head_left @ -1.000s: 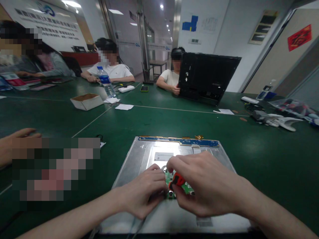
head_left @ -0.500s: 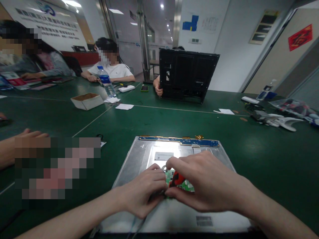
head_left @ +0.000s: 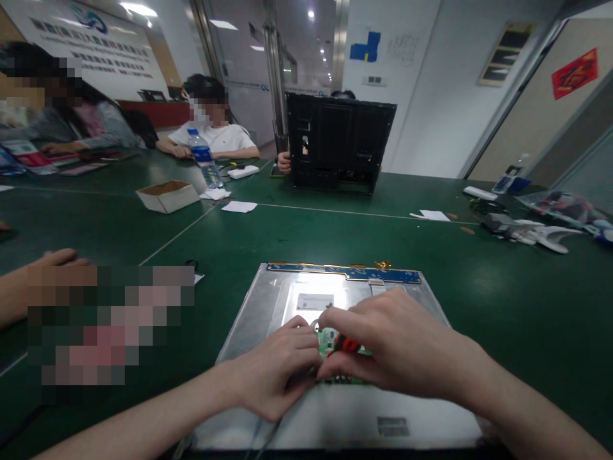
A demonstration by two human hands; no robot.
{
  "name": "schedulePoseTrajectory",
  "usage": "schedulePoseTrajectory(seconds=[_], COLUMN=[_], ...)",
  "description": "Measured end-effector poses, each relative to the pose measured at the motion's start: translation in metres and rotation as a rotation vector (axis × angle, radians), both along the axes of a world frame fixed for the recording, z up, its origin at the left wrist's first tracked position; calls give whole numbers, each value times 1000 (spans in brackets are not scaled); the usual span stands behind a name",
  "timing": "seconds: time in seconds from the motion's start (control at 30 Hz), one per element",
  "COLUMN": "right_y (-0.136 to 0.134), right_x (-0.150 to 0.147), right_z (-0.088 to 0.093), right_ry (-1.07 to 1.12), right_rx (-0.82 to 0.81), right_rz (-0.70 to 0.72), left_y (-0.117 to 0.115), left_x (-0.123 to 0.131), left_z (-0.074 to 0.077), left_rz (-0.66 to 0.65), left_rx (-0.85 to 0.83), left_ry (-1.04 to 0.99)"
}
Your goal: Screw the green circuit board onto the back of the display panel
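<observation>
A silver display panel [head_left: 258,306] lies flat in front of me, a blue circuit strip [head_left: 311,271] along its far edge. On its middle sits a green circuit board [head_left: 328,338], partly covered by my hands. My right hand [head_left: 383,342] is closed round a red-and-black screwdriver [head_left: 347,344]; its tip is hidden. My left hand [head_left: 282,358] rests at the board's left side with curled fingers, and what they pinch is hidden. The fingertips of both hands nearly meet. A thin dark cable [head_left: 271,437] comes out below my left hand.
Across the green table [head_left: 158,281], a person's hand holds up a black frame [head_left: 342,144]. Another person's hand [head_left: 52,268] is at the left. A water bottle [head_left: 204,156] and an open box [head_left: 168,197] stand beyond; a plastic bag [head_left: 565,207] lies far right.
The screwdriver's handle has turned and tilted lower in my right hand. My left hand has stayed put. Across the table, the black frame has shifted left.
</observation>
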State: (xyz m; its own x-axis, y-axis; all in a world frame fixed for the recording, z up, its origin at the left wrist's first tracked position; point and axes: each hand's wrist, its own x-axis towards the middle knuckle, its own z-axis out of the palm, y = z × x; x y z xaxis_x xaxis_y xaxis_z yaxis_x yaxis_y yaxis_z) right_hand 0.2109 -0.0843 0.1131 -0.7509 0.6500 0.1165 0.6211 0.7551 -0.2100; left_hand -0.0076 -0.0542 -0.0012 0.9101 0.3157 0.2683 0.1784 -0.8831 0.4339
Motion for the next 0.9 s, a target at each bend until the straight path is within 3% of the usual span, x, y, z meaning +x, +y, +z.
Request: schedulePoseTrajectory(seconds=[0.33,0.63,0.9], right_y=[-2,-4,0], right_x=[0,-1,-1], right_z=[4,4,1], right_ry=[13,3,8], right_rx=[-42,7,10], right_rz=[96,71,66], left_y=[1,0,1], left_x=[-1,-1,-2], left_z=[-2,2,-4], left_rz=[-9,-25,-23], left_rx=[-41,-47,-58], left_ry=[-20,-28,-20])
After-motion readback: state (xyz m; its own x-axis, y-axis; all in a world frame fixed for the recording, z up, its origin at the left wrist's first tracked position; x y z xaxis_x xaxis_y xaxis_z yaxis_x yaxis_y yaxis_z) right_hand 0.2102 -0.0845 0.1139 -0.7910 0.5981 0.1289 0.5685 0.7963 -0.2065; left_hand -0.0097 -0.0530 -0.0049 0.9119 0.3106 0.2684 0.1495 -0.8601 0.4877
